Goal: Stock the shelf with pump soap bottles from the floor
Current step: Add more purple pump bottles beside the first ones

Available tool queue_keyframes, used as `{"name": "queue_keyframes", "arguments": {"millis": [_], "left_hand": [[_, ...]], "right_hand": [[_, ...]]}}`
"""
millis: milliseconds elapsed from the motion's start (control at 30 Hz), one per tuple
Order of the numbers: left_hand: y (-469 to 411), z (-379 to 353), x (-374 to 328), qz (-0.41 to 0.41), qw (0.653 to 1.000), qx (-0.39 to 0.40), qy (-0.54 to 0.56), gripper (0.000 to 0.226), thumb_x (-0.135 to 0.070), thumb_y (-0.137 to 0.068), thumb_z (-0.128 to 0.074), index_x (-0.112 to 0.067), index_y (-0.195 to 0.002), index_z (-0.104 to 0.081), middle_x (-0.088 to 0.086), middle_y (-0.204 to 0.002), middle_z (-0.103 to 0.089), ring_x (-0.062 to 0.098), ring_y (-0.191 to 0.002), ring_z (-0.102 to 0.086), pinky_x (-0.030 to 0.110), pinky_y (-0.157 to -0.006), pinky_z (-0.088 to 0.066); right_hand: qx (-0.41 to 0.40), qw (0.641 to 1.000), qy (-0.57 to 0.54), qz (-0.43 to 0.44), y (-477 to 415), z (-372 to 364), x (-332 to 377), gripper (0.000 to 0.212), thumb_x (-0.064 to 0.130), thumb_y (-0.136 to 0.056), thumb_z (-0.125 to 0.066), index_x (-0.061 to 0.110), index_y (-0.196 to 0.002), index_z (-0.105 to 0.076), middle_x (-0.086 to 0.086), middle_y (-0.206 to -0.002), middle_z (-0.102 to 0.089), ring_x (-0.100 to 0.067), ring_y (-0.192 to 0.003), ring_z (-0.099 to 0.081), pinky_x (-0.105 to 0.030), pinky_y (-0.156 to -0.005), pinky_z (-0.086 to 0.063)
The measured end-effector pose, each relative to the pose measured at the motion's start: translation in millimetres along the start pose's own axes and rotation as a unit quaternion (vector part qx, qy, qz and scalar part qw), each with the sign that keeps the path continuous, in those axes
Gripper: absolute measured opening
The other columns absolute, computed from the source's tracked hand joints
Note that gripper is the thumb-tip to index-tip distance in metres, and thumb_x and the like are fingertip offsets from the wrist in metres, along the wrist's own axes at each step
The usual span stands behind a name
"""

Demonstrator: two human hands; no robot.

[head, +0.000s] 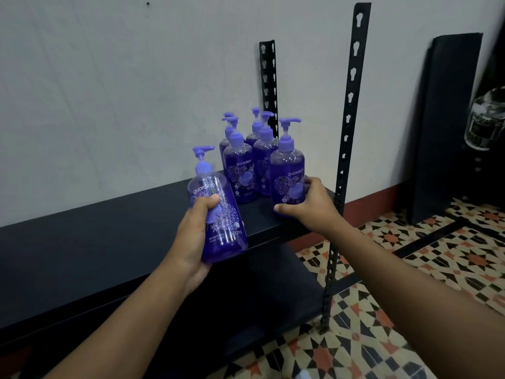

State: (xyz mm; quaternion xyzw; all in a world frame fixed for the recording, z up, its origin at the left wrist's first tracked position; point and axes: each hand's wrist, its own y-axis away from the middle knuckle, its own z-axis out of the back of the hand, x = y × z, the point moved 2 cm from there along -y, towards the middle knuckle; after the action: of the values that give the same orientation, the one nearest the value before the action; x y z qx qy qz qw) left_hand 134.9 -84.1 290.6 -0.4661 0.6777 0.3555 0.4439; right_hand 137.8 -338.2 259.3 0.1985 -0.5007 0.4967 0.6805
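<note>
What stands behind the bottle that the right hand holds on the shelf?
Behind that bottle, more purple pump bottles stand on the shelf; they overlap, so the rearmost ones are partly hidden.

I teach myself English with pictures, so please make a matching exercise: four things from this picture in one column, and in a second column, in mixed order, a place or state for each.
Column A
1. nearest bottle
2. rightmost purple bottle
3. back bottles
4. floor

Column B
a. patterned tiles, black, orange and cream
b. upright on the shelf, near its front right corner
c. tilted, lifted off the shelf
d. clustered upright near the wall

Pairs: 1-c, 2-b, 3-d, 4-a
</note>
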Motion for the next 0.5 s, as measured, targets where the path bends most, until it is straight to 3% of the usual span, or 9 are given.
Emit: {"name": "queue_keyframes", "arguments": {"millis": [200, 300, 500], "left_hand": [[0.3, 1.3, 7.2, 0.021, 0.999, -0.029, 0.012, 0.048, -0.038, -0.088, -0.066, -0.011, -0.127, -0.061, 0.016, -0.104, -0.068, 0.032, -0.097, -0.066, 0.046, -0.081, -0.059], [0.0, 3.0, 9.8, 0.027, 0.999, -0.037, 0.011, 0.049, -0.037, -0.091, -0.062, -0.010, -0.131, -0.059, 0.016, -0.105, -0.068, 0.033, -0.098, -0.066, 0.045, -0.080, -0.060], [-1.2, 6.8, 14.1, 0.032, 0.999, -0.040, 0.019, 0.050, -0.037, -0.091, -0.063, -0.011, -0.133, -0.058, 0.016, -0.107, -0.068, 0.033, -0.099, -0.067, 0.046, -0.079, -0.061]], "right_hand": [[-0.021, 0.998, 0.067, 0.006, -13.6, -6.5, 1.9, 0.077, 0.049, -0.065, -0.092, 0.019, -0.124, -0.053, -0.002, -0.125, -0.062, -0.019, -0.104, -0.062, -0.036, -0.087, -0.054], [-0.018, 0.996, 0.082, 0.003, -22.9, -10.3, 4.4, 0.074, 0.047, -0.068, -0.091, 0.017, -0.124, -0.054, -0.003, -0.124, -0.063, -0.018, -0.099, -0.060, -0.032, -0.080, -0.051], [-0.020, 0.994, 0.107, -0.008, -32.0, -14.0, 8.4, 0.077, 0.050, -0.067, -0.090, 0.015, -0.127, -0.054, -0.005, -0.124, -0.064, -0.025, -0.107, -0.063, -0.040, -0.087, -0.056]]}}
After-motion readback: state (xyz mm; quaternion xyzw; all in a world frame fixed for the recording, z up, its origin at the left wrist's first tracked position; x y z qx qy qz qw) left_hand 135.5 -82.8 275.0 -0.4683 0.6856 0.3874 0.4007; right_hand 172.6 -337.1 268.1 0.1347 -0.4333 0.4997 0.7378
